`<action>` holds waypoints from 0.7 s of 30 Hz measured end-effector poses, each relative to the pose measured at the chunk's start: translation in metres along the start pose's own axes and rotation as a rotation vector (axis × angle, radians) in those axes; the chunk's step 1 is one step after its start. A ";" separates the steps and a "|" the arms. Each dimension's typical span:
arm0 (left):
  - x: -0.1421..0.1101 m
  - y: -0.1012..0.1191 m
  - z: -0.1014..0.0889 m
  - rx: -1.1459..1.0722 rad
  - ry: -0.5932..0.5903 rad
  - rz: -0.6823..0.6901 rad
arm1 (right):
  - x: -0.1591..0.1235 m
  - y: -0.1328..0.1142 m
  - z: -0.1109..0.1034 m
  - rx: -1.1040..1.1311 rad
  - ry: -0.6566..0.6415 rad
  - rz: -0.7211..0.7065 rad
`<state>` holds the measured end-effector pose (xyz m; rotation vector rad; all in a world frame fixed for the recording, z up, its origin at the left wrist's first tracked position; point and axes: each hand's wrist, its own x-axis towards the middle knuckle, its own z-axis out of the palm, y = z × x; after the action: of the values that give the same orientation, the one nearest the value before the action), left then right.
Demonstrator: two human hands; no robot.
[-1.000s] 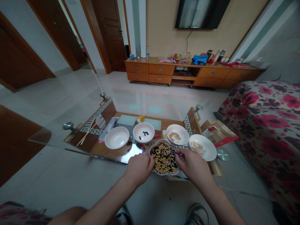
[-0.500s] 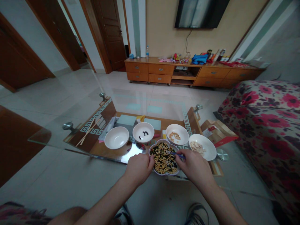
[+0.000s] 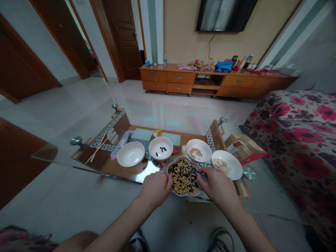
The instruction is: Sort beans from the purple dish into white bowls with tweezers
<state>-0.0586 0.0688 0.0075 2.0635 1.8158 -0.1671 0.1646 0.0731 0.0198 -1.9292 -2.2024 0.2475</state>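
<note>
On the glass table (image 3: 63,154), a bean dish (image 3: 178,158) is seen between both hands. The left hand (image 3: 155,189) is closed at its rim; a blue tool (image 3: 200,173) is gripped in the right hand (image 3: 217,190), pointed left into the beans (image 3: 182,180).

- lobed white dish (image 3: 181,158): speckled yellow, black and green beans
- near blue utensil (image 3: 199,173): blue handle
- far white bowl (image 3: 160,139): black beans
- tabletop border (image 3: 106,138): white Greek-key pattern on brown
- right sofa (image 3: 296,140): crimson flowers, dark leaves, beige ground
- far sideboard (image 3: 181,77): orange-brown wood
- right carton (image 3: 244,149): tan and red
</note>
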 end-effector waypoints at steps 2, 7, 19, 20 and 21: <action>0.000 0.000 0.000 0.002 0.000 -0.001 | 0.000 0.002 0.001 0.023 0.015 -0.009; 0.000 -0.001 0.001 -0.001 0.010 0.000 | 0.000 0.001 -0.001 0.149 0.039 -0.021; -0.001 0.000 -0.001 -0.008 0.003 0.011 | 0.008 0.046 -0.034 0.150 0.317 0.129; -0.001 0.000 -0.001 -0.008 0.006 0.010 | 0.008 0.053 -0.037 0.111 0.323 0.170; -0.001 0.000 -0.001 -0.007 0.009 0.008 | 0.009 0.059 -0.039 0.070 0.313 0.201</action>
<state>-0.0589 0.0684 0.0085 2.0695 1.8108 -0.1498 0.2302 0.0892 0.0431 -1.9957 -1.7845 0.0467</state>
